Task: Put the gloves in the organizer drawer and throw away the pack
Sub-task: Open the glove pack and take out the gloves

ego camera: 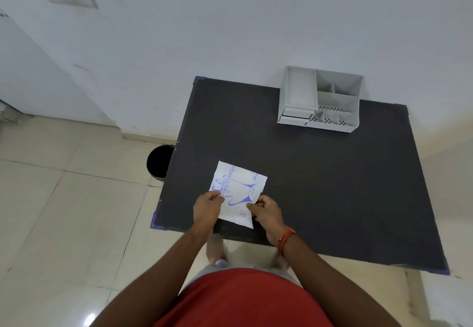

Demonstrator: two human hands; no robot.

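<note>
A white pack of polyethylene gloves (238,188) with blue print lies near the front left of the black table (320,178). My left hand (206,207) pinches its left edge and my right hand (266,211) pinches its near right edge. The gloves themselves are hidden inside the pack. A grey desk organizer (320,99) stands at the table's far right against the wall, with two small drawers (294,117) at its front left, both closed.
A black waste bin (159,161) stands on the tiled floor just left of the table. The white wall runs behind the table. A red thread band is on my right wrist.
</note>
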